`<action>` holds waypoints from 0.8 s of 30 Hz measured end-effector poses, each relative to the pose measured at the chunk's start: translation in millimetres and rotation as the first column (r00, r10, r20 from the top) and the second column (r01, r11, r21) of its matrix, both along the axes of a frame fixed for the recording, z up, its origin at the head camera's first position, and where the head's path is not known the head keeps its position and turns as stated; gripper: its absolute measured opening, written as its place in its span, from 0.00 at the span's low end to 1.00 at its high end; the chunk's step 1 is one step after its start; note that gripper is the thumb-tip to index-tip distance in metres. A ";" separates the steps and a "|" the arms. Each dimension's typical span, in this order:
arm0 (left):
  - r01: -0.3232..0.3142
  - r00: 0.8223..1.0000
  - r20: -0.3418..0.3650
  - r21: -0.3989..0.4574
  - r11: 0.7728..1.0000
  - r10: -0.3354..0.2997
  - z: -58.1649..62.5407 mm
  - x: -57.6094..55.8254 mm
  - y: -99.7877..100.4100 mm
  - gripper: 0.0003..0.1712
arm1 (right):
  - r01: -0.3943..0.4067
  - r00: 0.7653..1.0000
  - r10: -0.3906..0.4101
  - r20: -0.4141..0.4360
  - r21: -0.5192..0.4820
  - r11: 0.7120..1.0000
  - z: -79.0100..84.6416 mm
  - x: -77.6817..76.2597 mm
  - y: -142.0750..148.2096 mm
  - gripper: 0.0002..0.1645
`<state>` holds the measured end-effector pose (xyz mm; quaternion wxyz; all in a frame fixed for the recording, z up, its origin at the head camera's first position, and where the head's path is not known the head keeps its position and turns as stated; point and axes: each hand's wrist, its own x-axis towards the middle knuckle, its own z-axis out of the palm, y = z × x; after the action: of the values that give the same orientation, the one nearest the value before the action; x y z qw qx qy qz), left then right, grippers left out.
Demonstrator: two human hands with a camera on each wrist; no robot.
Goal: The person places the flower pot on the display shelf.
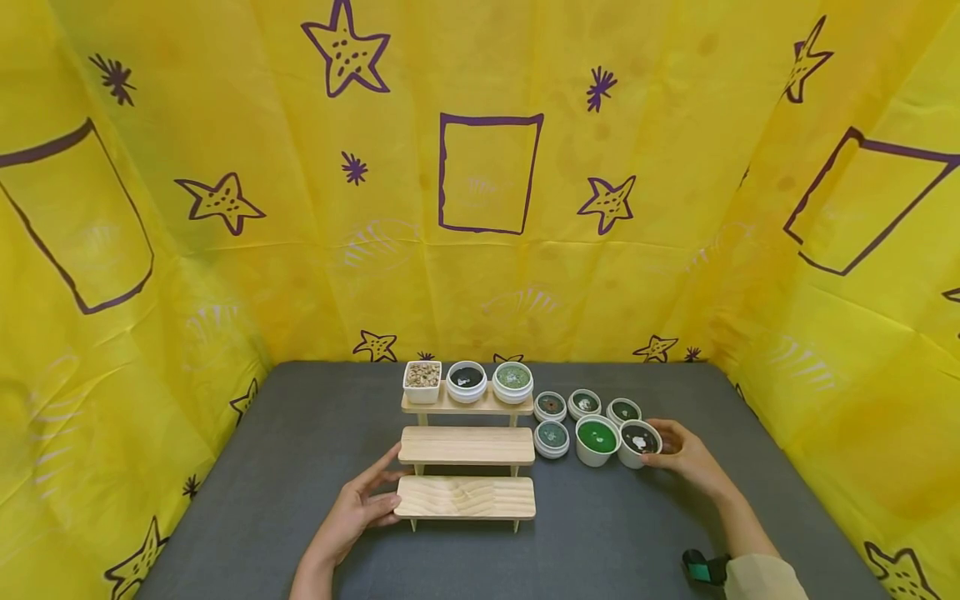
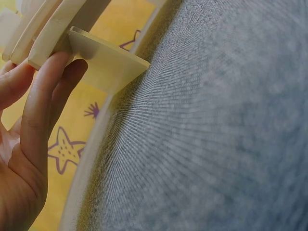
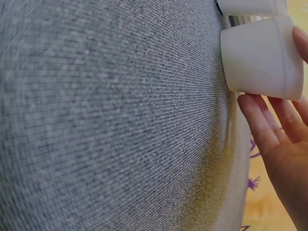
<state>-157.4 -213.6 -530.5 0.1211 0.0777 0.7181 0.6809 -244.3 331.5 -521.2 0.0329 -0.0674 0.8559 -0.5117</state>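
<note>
A three-tier wooden stand (image 1: 467,447) stands on the grey table. My left hand (image 1: 360,504) is at its left side, thumb and fingers holding the end of the lowest shelf (image 2: 50,41), as the left wrist view shows. To the right, my right hand (image 1: 686,458) grips a white cup (image 1: 628,457) with a dark filling and a pale spot, thumb on one side and fingers on the other. In the right wrist view the cup (image 3: 257,60) is upright, its base at or near the cloth. Beside it stands a white cup of bright green filling (image 1: 597,436).
On the top shelf sit a square dish of pebbly bits (image 1: 422,382), a round pot with dark filling (image 1: 467,382) and one with green filling (image 1: 513,382). Several small round pots (image 1: 552,439) cluster right of the stand. Yellow patterned cloth (image 1: 487,292) walls the table.
</note>
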 end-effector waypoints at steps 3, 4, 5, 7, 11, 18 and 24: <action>0.000 1.000 0.003 0.000 1.000 0.000 0.2 0.1 0.2 0.45 | 0.005 1.000 -0.005 -0.001 -0.003 1.000 0.6 0.7 -0.1 0.40; -0.002 1.000 0.004 -0.001 1.000 0.002 0.2 0.1 0.2 0.45 | 0.008 1.000 -0.008 -0.002 -0.005 1.000 0.9 1.2 -0.3 0.40; -0.003 1.000 0.006 -0.001 1.000 0.003 0.3 0.2 0.2 0.45 | 0.010 1.000 -0.010 -0.004 -0.005 1.000 1.3 1.7 -0.3 0.40; -0.004 1.000 0.009 -0.001 1.000 0.004 0.5 0.3 0.3 0.45 | 0.013 1.000 -0.013 -0.010 0.002 1.000 2.3 2.8 -0.3 0.40; 0.000 1.000 0.006 0.004 1.000 0.000 0.7 0.2 0.2 0.45 | 0.021 0.999 -0.020 -0.025 0.013 1.000 4.0 5.1 0.9 0.39; 0.007 1.000 0.005 0.011 1.000 -0.007 0.4 0.0 0.0 0.45 | 0.057 0.997 -0.055 -0.051 0.049 0.997 8.0 7.3 6.0 0.40; 0.004 1.000 0.013 0.011 1.000 -0.004 0.5 0.2 -0.4 0.45 | 0.081 0.994 -0.076 -0.073 0.073 0.994 15.5 8.5 10.4 0.39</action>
<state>-157.3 -213.9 -530.0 0.1264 0.0754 0.7133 0.6852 -235.7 341.9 -505.6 -0.0146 -0.0504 0.8774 -0.4770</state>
